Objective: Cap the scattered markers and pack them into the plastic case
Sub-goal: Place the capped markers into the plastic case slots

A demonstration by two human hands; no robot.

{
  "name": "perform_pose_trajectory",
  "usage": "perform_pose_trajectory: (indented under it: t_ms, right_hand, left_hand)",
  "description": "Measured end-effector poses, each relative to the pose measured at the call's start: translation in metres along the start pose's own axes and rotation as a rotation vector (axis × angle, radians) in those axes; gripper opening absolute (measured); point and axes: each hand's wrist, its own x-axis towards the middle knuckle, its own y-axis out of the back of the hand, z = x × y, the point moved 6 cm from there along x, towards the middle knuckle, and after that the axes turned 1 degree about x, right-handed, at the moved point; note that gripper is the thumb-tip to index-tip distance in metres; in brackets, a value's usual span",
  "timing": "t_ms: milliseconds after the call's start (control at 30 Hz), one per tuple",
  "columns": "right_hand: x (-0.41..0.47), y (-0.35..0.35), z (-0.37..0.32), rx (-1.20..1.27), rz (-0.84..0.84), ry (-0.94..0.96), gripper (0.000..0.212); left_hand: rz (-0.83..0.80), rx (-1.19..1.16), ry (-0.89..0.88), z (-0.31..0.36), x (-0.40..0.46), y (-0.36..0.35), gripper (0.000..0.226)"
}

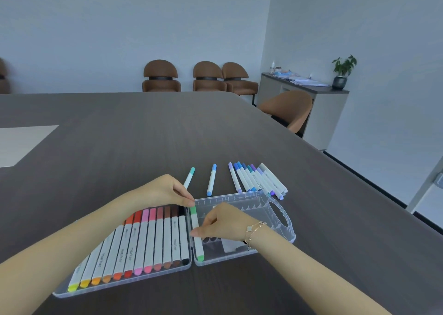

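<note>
1. Head view: left hand [165, 191] pinches the far cap of the green marker [197, 233].
2. That marker lies lengthwise, far to near, in the plastic case [291, 236], at the right half's left edge.
3. Right hand [225, 221] pinches its barrel midway.
</note>
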Motion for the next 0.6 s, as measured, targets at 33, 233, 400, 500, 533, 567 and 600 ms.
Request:
perform_pose_trajectory:
  t_ms: [33,233,400,500,533,567,600]
  right_hand:
    - [0.000,0.000,0.000,0.004,-0.002,0.004,0.042]
    - [0.001,0.001,-0.002,-0.060,-0.033,0.019,0.042]
    - [0.004,0.000,-0.003,-0.089,-0.036,0.010,0.041]
    - [0.004,0.001,-0.003,-0.114,-0.025,0.008,0.042]
    - [0.005,0.002,-0.004,-0.124,-0.019,0.011,0.042]
    - [0.005,0.003,-0.004,-0.134,-0.012,0.016,0.042]
    - [0.005,0.004,-0.005,-0.140,-0.003,0.021,0.042]
  left_hand:
    - [0.008,0.015,-0.003,-0.001,0.000,0.000,0.010]
    - [0.047,0.043,-0.039,0.008,0.004,-0.006,0.010]
    - [0.003,0.079,-0.046,0.012,0.005,-0.008,0.007]
    - [0.119,0.080,-0.066,0.014,0.007,0.002,0.007]
    - [0.232,0.076,-0.062,0.013,0.011,0.012,0.010]
    - [0.347,0.075,-0.044,0.011,0.015,0.024,0.012]
    - [0.428,0.085,-0.011,0.008,0.020,0.034,0.014]
